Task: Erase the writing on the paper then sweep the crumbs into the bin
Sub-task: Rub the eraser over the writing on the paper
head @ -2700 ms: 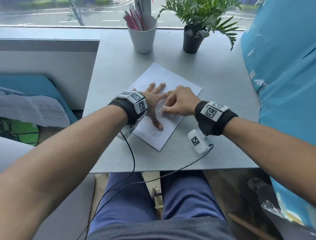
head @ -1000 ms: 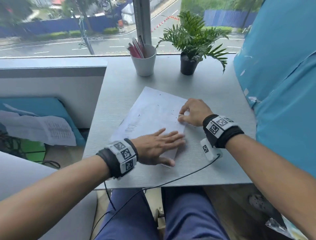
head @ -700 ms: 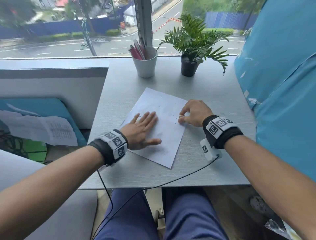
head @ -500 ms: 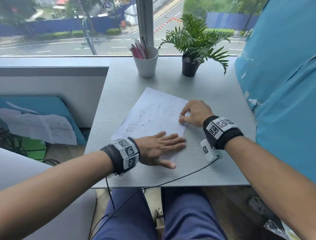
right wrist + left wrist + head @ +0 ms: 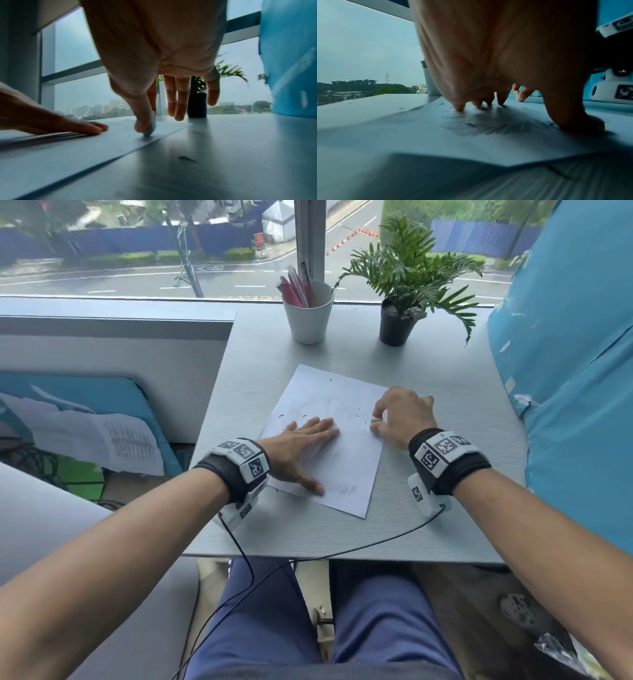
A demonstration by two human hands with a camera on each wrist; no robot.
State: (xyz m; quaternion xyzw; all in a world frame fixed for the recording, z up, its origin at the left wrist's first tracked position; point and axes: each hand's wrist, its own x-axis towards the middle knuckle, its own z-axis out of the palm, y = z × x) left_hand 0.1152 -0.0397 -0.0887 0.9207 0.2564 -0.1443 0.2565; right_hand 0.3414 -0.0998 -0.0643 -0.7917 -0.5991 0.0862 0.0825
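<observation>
At the back of the desk [image 5: 428,529], a white cup [image 5: 308,318] holds pink pens beside a potted plant [image 5: 399,285]. Left hand [image 5: 298,451] lies flat, fingers straight, pressing the paper [image 5: 342,460] down. Right hand [image 5: 402,416] pinches a small white eraser [image 5: 151,126] between thumb and forefinger, tip on the sheet near its right edge. The paper lies mid-desk, angled, dark crumbs [image 5: 358,416] scattered across it, faint grey scribble [image 5: 344,490] near its lower corner.
</observation>
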